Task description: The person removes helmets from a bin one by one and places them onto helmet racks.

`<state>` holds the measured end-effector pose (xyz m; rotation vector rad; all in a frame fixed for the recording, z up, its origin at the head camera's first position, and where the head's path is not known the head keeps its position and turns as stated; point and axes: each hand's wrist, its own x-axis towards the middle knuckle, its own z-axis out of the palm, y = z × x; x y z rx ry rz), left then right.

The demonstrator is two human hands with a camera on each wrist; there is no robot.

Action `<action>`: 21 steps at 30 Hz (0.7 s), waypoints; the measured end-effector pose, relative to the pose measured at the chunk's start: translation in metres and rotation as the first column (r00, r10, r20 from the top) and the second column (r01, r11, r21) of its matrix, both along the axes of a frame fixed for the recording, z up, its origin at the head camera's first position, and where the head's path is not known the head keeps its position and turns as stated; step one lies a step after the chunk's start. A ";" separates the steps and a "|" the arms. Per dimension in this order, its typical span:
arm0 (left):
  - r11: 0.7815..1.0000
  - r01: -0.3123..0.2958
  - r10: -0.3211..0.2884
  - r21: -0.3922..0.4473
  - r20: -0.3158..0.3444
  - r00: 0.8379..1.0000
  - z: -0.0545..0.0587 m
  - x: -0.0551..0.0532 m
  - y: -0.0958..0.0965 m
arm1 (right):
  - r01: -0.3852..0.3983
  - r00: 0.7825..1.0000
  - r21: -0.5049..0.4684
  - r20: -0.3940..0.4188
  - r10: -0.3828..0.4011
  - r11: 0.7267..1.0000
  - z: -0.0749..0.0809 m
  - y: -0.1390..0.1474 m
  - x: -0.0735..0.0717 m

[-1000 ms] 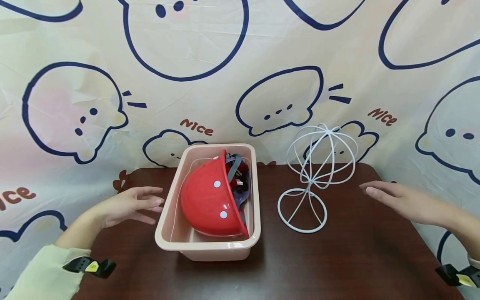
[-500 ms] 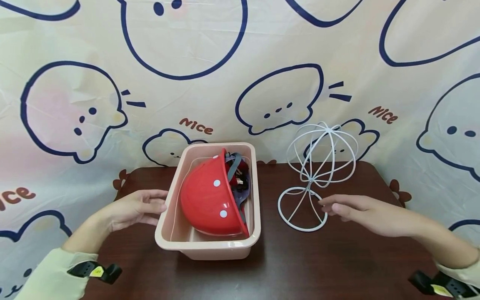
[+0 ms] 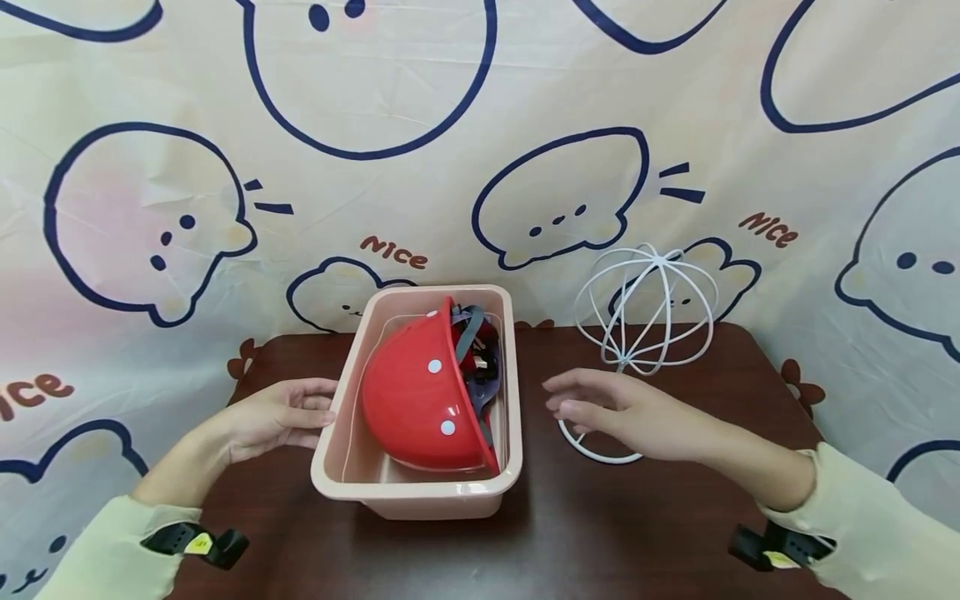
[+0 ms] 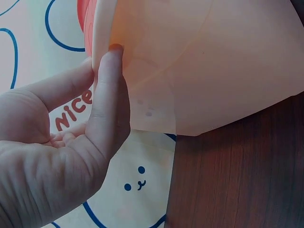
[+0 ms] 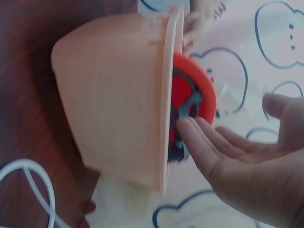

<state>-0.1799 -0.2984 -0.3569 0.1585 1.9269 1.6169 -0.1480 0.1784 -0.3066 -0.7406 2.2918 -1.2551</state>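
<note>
A pale pink plastic bin [image 3: 341, 467] stands mid-table in the head view. Inside it, a red helmet [image 3: 408, 392] with white dots lies on its side, straps and dark padding facing right. My left hand [image 3: 281, 417] pinches the bin's left rim between thumb and fingers, as the left wrist view shows with the hand [image 4: 102, 114] close up. To the right of the bin, my right hand [image 3: 637, 414] hovers with relaxed fingers and holds nothing. It hides part of the base of a white wire stand [image 3: 663, 321]. In the right wrist view, the fingertips [image 5: 190, 130] overlap the helmet.
The dark wooden table [image 3: 480, 558] backs onto a cloth [image 3: 420, 208] printed with cartoon faces, which also hangs at both sides. The wire stand's round top rises near the cloth, at the back right of the table.
My right hand has swept left from the table's right side, past the stand's base towards the bin. My left hand has moved right and taken hold of the bin's rim.
</note>
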 end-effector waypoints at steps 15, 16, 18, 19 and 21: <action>1.000 0.019 -0.019 0.003 -0.002 1.000 0.001 -0.002 -0.001 | 0.125 0.976 -0.096 0.192 -0.104 0.988 -0.004 -0.087 -0.022; 1.000 0.019 -0.019 0.003 0.001 1.000 0.001 -0.002 0.000 | 0.132 0.971 -0.103 0.214 -0.107 0.986 -0.006 -0.092 -0.025; 1.000 0.025 -0.025 0.005 0.001 1.000 0.001 -0.002 0.000 | 0.140 0.960 -0.116 0.260 -0.106 0.983 -0.008 -0.101 -0.028; 1.000 0.026 -0.026 0.004 0.005 1.000 0.001 -0.002 0.000 | 0.143 0.954 -0.117 0.280 -0.106 0.983 -0.009 -0.105 -0.029; 1.000 0.026 -0.026 0.000 0.009 1.000 0.001 -0.002 0.000 | 0.153 0.945 -0.111 0.308 -0.113 0.982 -0.011 -0.112 -0.030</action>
